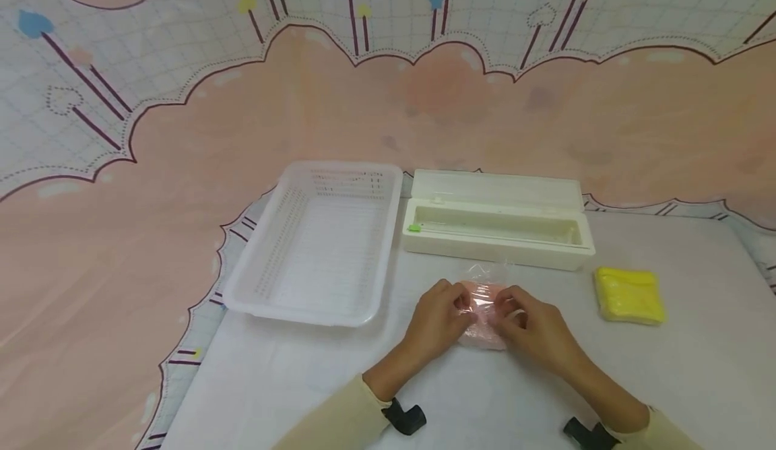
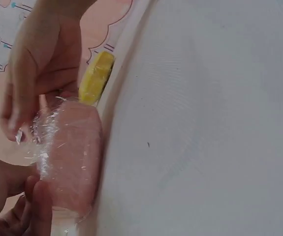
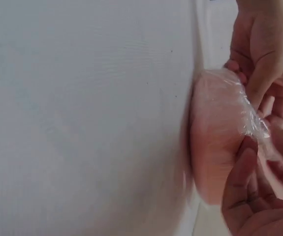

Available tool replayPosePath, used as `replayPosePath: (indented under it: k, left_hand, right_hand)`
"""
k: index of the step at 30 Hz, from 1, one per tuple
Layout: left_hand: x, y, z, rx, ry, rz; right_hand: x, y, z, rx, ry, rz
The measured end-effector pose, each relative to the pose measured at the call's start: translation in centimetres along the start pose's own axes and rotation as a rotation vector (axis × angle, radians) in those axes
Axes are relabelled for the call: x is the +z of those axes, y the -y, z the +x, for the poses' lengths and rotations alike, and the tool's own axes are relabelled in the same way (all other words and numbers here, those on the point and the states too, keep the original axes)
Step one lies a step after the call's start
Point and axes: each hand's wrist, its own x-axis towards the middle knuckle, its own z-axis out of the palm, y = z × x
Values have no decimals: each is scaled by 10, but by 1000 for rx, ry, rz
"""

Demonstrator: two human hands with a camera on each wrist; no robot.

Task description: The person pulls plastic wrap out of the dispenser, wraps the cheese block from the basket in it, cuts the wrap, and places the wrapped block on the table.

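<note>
A soft-looking pink block in a clear plastic wrapper point(image 1: 483, 302) lies on the white table between my two hands. My left hand point(image 1: 436, 318) pinches the wrapper at its left side, thumb and fingertips together. From the right, my right hand point(image 1: 536, 322) pinches the film with its thumb and fingers. In the left wrist view the wrapper point(image 2: 75, 155) is crinkled and bunched along its upper face, where both hands meet it. The right wrist view shows the pink block point(image 3: 215, 142) with loose film gathered at the fingertips. Some fingertips are hidden behind the film.
A white perforated basket point(image 1: 303, 315) stands at the left. Behind my hands is a long cream box point(image 1: 497, 251), lid raised, with a small green tab point(image 1: 414, 228) on its left end. A yellow wrapped block point(image 1: 630, 295) lies to the right. A patterned cloth hangs behind.
</note>
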Motion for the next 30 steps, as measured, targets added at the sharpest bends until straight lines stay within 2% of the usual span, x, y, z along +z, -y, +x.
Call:
replayPosePath:
  k: [2,5,8,12,14,16,19,22,26,30]
  left_hand:
    - [0,-1,0,28,-10,34]
    - [-4,-2,-5,80,3,146]
    - [-12,-2,-14,175,25,339]
    - [-24,1,-27,347,65,614]
    - [-30,2,-31,415,107,706]
    - [-33,4,-34,451,171,759]
    - [-35,6,-38,440,282,791]
    - [-34,6,-38,416,353,791]
    - [-31,4,-38,401,388,772]
    - [-30,2,-36,410,387,790]
  right_hand:
    - [-1,-3,-2,-111,-53,-43]
    - [-7,-6,-7,-351,-123,-196]
    - [-12,-10,-14,-578,-152,-380]
    - [-16,-15,-23,-780,-137,-559]
    - [-17,-17,-26,-817,-109,-625]
    - [-17,-17,-28,-822,-61,-669]
    - [-16,-18,-30,-772,15,-730]
    - [-15,-19,-31,-728,70,-753]
    - [-13,-19,-30,-707,79,-753]
    - [-13,-19,-29,-696,71,-746]
